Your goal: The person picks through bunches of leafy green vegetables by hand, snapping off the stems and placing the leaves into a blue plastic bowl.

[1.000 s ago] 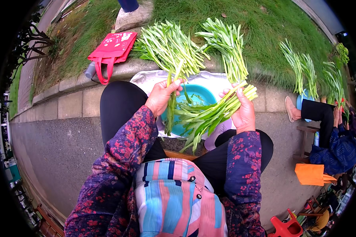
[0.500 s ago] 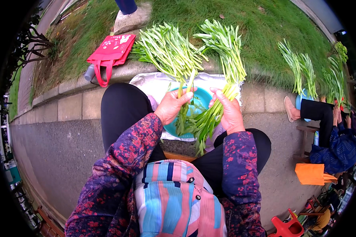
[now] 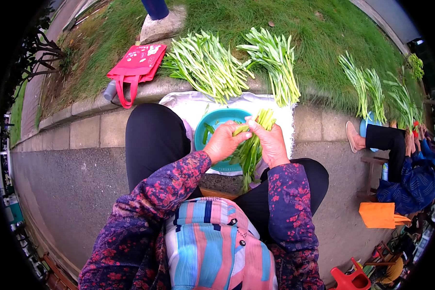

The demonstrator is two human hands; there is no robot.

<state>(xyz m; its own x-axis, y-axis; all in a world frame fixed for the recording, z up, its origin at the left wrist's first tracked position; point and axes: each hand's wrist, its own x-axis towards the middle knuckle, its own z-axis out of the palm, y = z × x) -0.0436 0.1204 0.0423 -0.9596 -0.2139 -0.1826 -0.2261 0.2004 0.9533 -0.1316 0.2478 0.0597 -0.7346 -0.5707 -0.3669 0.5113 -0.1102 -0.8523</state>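
My right hand (image 3: 271, 144) is closed round a bunch of leafy greens (image 3: 250, 159) that looks like water spinach. Its pale stem ends poke up above the fingers and its leaves hang down toward my lap. Close against it, my left hand (image 3: 222, 142) pinches stems at the bunch's upper left side. Both hands are over a turquoise basin (image 3: 201, 126), which has some cut green pieces inside. Under the basin lies a white cloth (image 3: 181, 104). Two larger piles of the same greens, a left pile (image 3: 205, 65) and a right pile (image 3: 278, 67), rest beyond it on the kerb and grass.
A red tote bag (image 3: 139, 63) lies on the kerb at left, beside a grey bottle (image 3: 110, 90). On the right another person in dark trousers (image 3: 389, 137) sits near more greens (image 3: 365, 89). An orange bag (image 3: 378, 215) and a red stool (image 3: 351, 278) are at lower right.
My left hand has moved right, up against the right hand. The stems it held upright over the basin are now at the bunch. My right hand has shifted slightly left.
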